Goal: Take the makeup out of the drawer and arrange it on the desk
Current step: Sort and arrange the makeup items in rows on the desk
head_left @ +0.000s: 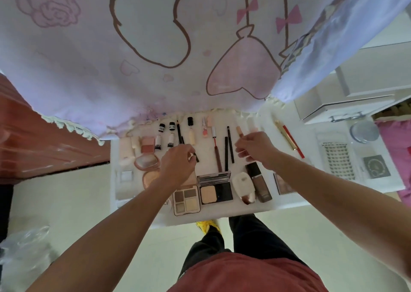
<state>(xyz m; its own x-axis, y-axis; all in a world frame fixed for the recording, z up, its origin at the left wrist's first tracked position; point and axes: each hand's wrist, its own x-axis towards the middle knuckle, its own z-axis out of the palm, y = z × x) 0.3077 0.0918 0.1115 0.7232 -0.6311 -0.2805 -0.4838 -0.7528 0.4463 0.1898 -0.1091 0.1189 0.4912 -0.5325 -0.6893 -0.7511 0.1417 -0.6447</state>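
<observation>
Red shirt (244, 274) nearest; left hand (178, 164) over half-hidden dark pencil (196, 158), grip unclear.

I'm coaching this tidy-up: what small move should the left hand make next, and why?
Probably lay the short dark pencil, pinched in the left hand, in the bare desk gap beside the brown wand, parallel to it: other sticks lie in neat rows.

The curtain (155, 46) is matt printed cloth, the desk (222, 212) smooth white, the gold tube (287, 136) glossy.
</observation>
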